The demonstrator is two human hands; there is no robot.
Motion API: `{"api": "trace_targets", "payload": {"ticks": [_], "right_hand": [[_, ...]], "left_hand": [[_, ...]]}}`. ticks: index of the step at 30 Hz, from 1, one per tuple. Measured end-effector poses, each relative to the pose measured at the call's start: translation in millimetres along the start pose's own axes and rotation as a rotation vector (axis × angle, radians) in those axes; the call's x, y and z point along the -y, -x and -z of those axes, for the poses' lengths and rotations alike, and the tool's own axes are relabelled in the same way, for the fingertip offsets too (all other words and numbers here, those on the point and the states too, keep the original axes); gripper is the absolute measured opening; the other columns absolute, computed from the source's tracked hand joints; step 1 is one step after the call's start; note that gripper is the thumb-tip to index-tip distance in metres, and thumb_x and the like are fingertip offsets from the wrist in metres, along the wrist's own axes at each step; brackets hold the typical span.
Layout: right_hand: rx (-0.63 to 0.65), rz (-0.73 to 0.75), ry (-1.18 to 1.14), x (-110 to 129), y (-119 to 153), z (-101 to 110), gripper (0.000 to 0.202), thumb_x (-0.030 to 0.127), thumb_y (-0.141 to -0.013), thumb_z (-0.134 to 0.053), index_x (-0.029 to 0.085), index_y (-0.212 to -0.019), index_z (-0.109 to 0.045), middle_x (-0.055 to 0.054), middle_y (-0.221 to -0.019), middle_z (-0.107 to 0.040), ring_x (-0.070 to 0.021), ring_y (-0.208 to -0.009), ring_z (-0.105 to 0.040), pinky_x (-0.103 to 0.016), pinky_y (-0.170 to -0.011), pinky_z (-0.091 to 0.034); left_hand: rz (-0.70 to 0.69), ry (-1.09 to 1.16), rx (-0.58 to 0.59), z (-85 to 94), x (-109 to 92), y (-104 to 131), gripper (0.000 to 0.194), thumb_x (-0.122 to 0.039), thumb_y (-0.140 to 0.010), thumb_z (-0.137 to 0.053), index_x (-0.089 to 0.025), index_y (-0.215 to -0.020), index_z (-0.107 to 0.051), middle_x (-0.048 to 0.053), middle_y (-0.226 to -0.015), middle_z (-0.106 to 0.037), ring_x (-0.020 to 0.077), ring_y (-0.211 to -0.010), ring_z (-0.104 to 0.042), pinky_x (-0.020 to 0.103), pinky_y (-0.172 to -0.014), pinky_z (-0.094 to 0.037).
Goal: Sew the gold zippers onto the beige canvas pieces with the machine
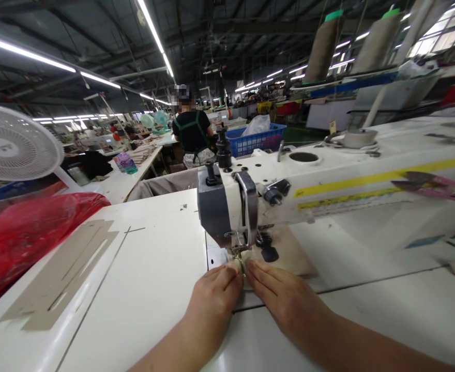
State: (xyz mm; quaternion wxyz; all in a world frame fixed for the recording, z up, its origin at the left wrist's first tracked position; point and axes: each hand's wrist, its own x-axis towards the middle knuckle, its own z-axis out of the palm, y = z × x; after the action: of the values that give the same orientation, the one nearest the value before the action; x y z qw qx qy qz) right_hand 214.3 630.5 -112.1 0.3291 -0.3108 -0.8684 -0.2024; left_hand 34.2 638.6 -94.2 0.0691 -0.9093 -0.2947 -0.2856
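A piece of beige fabric (289, 253) lies on the bed of a white sewing machine (227, 206), partly under the needle area. My left hand (215, 294) is closed, its fingertips pinching the near edge of the fabric just left of the presser foot. Close beside it, my right hand (282, 294) presses its bunched fingertips on the same fabric, right of the foot. The fabric's near edge is mostly hidden by my fingers, and the needle itself is too small to make out.
Grey-brown cardboard templates (68, 268) and a red plastic bag (29, 227) lie on the left of the table. Pink-handled thread snips (437, 185) rest on the machine arm. A white fan (14, 144) stands far left. Beyond are a blue basket (254, 140) and a seated person (192, 129).
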Motion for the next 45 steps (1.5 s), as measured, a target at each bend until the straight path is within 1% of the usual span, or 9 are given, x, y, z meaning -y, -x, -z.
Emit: {"api": "trace_targets", "payload": {"ticks": [6, 11, 15, 19, 21, 26, 30, 36, 45], "right_hand": [[-0.009, -0.041, -0.049, -6.1, -6.8, -3.5, 0.041, 0.000, -0.090, -0.028, 0.005, -0.088, -0.068, -0.016, -0.090, -0.070, -0.0213, -0.079, -0.069, -0.030, -0.072, -0.058], [-0.016, -0.078, -0.116, -11.7, -13.6, -6.9, 0.046, 0.002, -0.092, -0.022, 0.010, -0.085, -0.067, -0.011, -0.083, -0.070, -0.0188, -0.079, -0.068, -0.028, -0.075, -0.057], [-0.013, -0.103, -0.151, -13.1, -16.7, -7.4, 0.044, 0.005, -0.093, -0.023, 0.010, -0.090, -0.066, -0.010, -0.077, -0.068, -0.0203, -0.080, -0.067, -0.031, -0.075, -0.057], [-0.012, -0.098, -0.193, -13.8, -20.0, -6.6, 0.043, 0.006, -0.094, -0.022, 0.010, -0.095, -0.066, -0.011, -0.078, -0.067, -0.0202, -0.078, -0.067, -0.031, -0.072, -0.058], [-0.011, -0.104, -0.208, -14.2, -20.2, -7.0, 0.043, 0.007, -0.095, -0.023, 0.010, -0.097, -0.066, -0.011, -0.080, -0.068, -0.0198, -0.078, -0.067, -0.031, -0.072, -0.058], [0.033, -0.133, -0.196, -15.2, -15.7, -10.8, 0.042, 0.009, -0.096, -0.024, 0.011, -0.097, -0.066, -0.011, -0.083, -0.068, -0.0202, -0.086, -0.067, -0.033, -0.077, -0.057], [0.059, -0.131, -0.176, -17.6, -15.7, -12.6, 0.041, 0.007, -0.095, -0.026, 0.013, -0.096, -0.066, -0.011, -0.085, -0.069, -0.0189, -0.085, -0.067, -0.030, -0.076, -0.057], [0.052, -0.071, -0.121, -21.3, -14.8, -17.2, 0.039, 0.006, -0.094, -0.027, 0.010, -0.092, -0.066, -0.013, -0.087, -0.069, -0.0198, -0.082, -0.067, -0.029, -0.072, -0.057], [0.117, -0.131, -0.199, -28.3, -9.3, -26.3, 0.034, 0.008, -0.093, -0.030, 0.013, -0.089, -0.063, -0.010, -0.082, -0.067, -0.0199, -0.086, -0.065, -0.032, -0.078, -0.054]], "left_hand": [[0.050, -0.018, 0.023, -7.2, 7.2, 0.3, 0.028, -0.014, -0.098, -0.031, -0.012, -0.094, -0.059, 0.008, -0.082, -0.062, 0.0184, -0.072, -0.062, 0.029, -0.064, -0.055], [0.112, -0.030, 0.077, -11.9, 13.2, -0.3, 0.024, -0.011, -0.095, -0.036, -0.012, -0.093, -0.060, 0.008, -0.082, -0.060, 0.0186, -0.071, -0.060, 0.028, -0.063, -0.053], [0.146, -0.020, 0.092, -13.5, 15.5, -1.9, 0.022, -0.008, -0.092, -0.040, -0.013, -0.094, -0.061, 0.008, -0.084, -0.059, 0.0190, -0.072, -0.059, 0.028, -0.063, -0.053], [0.169, -0.042, 0.090, -15.5, 18.9, -2.1, 0.020, -0.007, -0.088, -0.043, -0.015, -0.089, -0.061, 0.007, -0.083, -0.059, 0.0183, -0.069, -0.058, 0.027, -0.061, -0.053], [0.201, -0.007, 0.089, -14.9, 19.7, -1.2, 0.019, -0.007, -0.087, -0.044, -0.016, -0.088, -0.061, 0.006, -0.084, -0.058, 0.0175, -0.070, -0.059, 0.026, -0.061, -0.053], [0.280, 0.213, 0.107, -11.1, 17.5, 3.2, 0.019, -0.005, -0.086, -0.047, -0.018, -0.090, -0.060, 0.004, -0.089, -0.058, 0.0162, -0.078, -0.061, 0.024, -0.069, -0.053], [0.303, 0.183, 0.120, -11.8, 18.0, 2.9, 0.019, -0.005, -0.086, -0.047, -0.018, -0.086, -0.062, 0.004, -0.086, -0.057, 0.0158, -0.075, -0.060, 0.023, -0.066, -0.051], [0.305, 0.170, 0.092, -16.2, 20.7, 0.8, 0.016, -0.006, -0.085, -0.050, -0.018, -0.083, -0.061, 0.002, -0.082, -0.055, 0.0147, -0.071, -0.060, 0.022, -0.062, -0.050], [0.328, 0.191, 0.035, -15.9, 22.5, -4.8, 0.017, -0.009, -0.087, -0.047, -0.019, -0.080, -0.059, 0.001, -0.078, -0.058, 0.0138, -0.067, -0.061, 0.020, -0.059, -0.051]]}}
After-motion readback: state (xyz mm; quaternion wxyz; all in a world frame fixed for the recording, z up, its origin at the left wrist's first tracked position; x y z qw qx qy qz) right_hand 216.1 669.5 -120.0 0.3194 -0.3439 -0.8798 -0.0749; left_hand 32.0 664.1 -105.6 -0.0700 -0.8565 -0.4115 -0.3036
